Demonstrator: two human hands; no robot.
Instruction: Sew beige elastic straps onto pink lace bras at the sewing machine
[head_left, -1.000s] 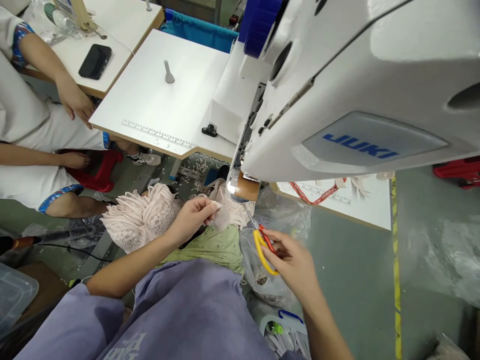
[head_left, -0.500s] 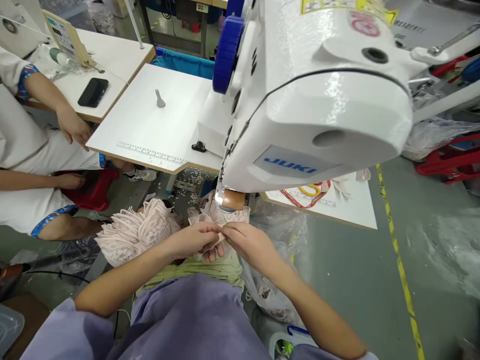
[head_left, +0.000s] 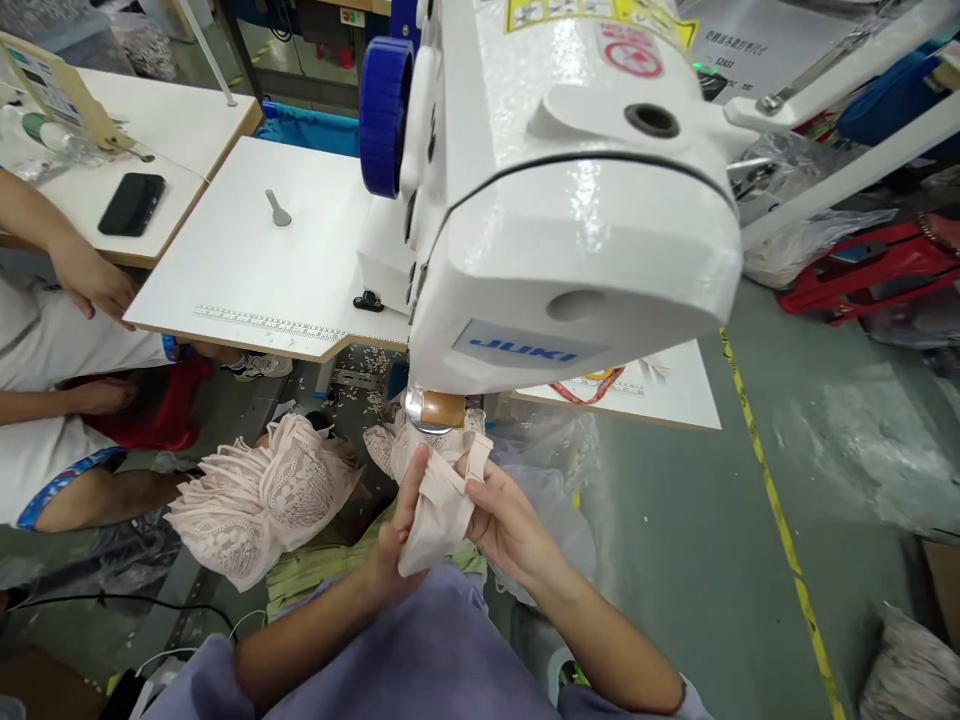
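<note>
A pale pink lace bra [head_left: 441,508] is between my hands, just in front of the sewing machine's needle end. Its smooth band end hangs toward me, while the lace part lies under the machine head. My left hand [head_left: 396,545] grips the band's left edge, with fingers pointing up along the cloth. On the other side, my right hand [head_left: 514,520] pinches the bra by thumb and fingers near a narrow strap loop. The white sewing machine [head_left: 585,230] rises directly above, its needle area hidden behind an orange-brown guard [head_left: 442,409].
A stack of lace bras [head_left: 266,495] sits to the left. Behind it is a white tabletop [head_left: 247,240] with a grey key-shaped tool [head_left: 277,208]. A co-worker's hand [head_left: 90,275] is at far left. Red tape [head_left: 589,390] lies on the right board.
My hands have drawn apart and come nearer, bringing the bra's band end up into view between them. The whole view has shifted, so the machine appears further left.
</note>
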